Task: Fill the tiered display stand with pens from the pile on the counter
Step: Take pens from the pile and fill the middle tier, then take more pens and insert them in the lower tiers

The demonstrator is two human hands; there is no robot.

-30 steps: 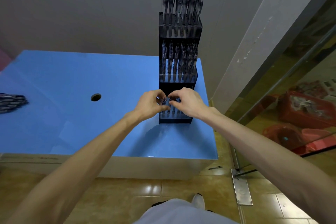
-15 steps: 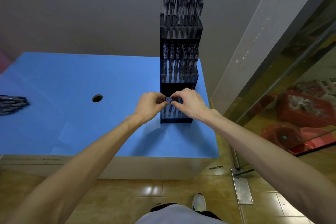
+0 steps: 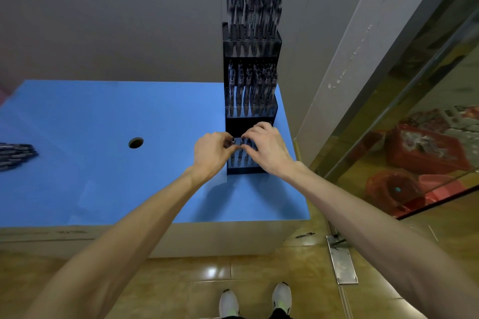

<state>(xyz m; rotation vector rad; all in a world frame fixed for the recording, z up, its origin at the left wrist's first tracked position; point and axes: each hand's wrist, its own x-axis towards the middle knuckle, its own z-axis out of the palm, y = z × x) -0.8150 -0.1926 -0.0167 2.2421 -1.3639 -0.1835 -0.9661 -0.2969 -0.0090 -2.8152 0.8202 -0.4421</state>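
A black tiered display stand (image 3: 251, 46) rises at the right end of the blue counter (image 3: 103, 116). Its top and middle tiers hold several dark pens standing upright. Both hands meet at the lowest tier. My left hand (image 3: 211, 153) pinches the tops of pens (image 3: 237, 143) standing in that tier, and my right hand (image 3: 267, 146) curls its fingertips on the same pen tops from the right. Those hands hide most of the bottom tier. The pile of loose dark pens (image 3: 15, 155) lies at the counter's far left edge.
A round hole (image 3: 135, 142) is cut in the counter left of the stand. A grey wall stands behind, and a glass door frame (image 3: 388, 101) runs along the right. Red tubs (image 3: 420, 158) show through the glass. My shoes (image 3: 255, 302) are on the tiled floor.
The hands stay at the lowest tier, fingertips working on the pen tops. The view has tipped downward, bringing my shoes into sight.
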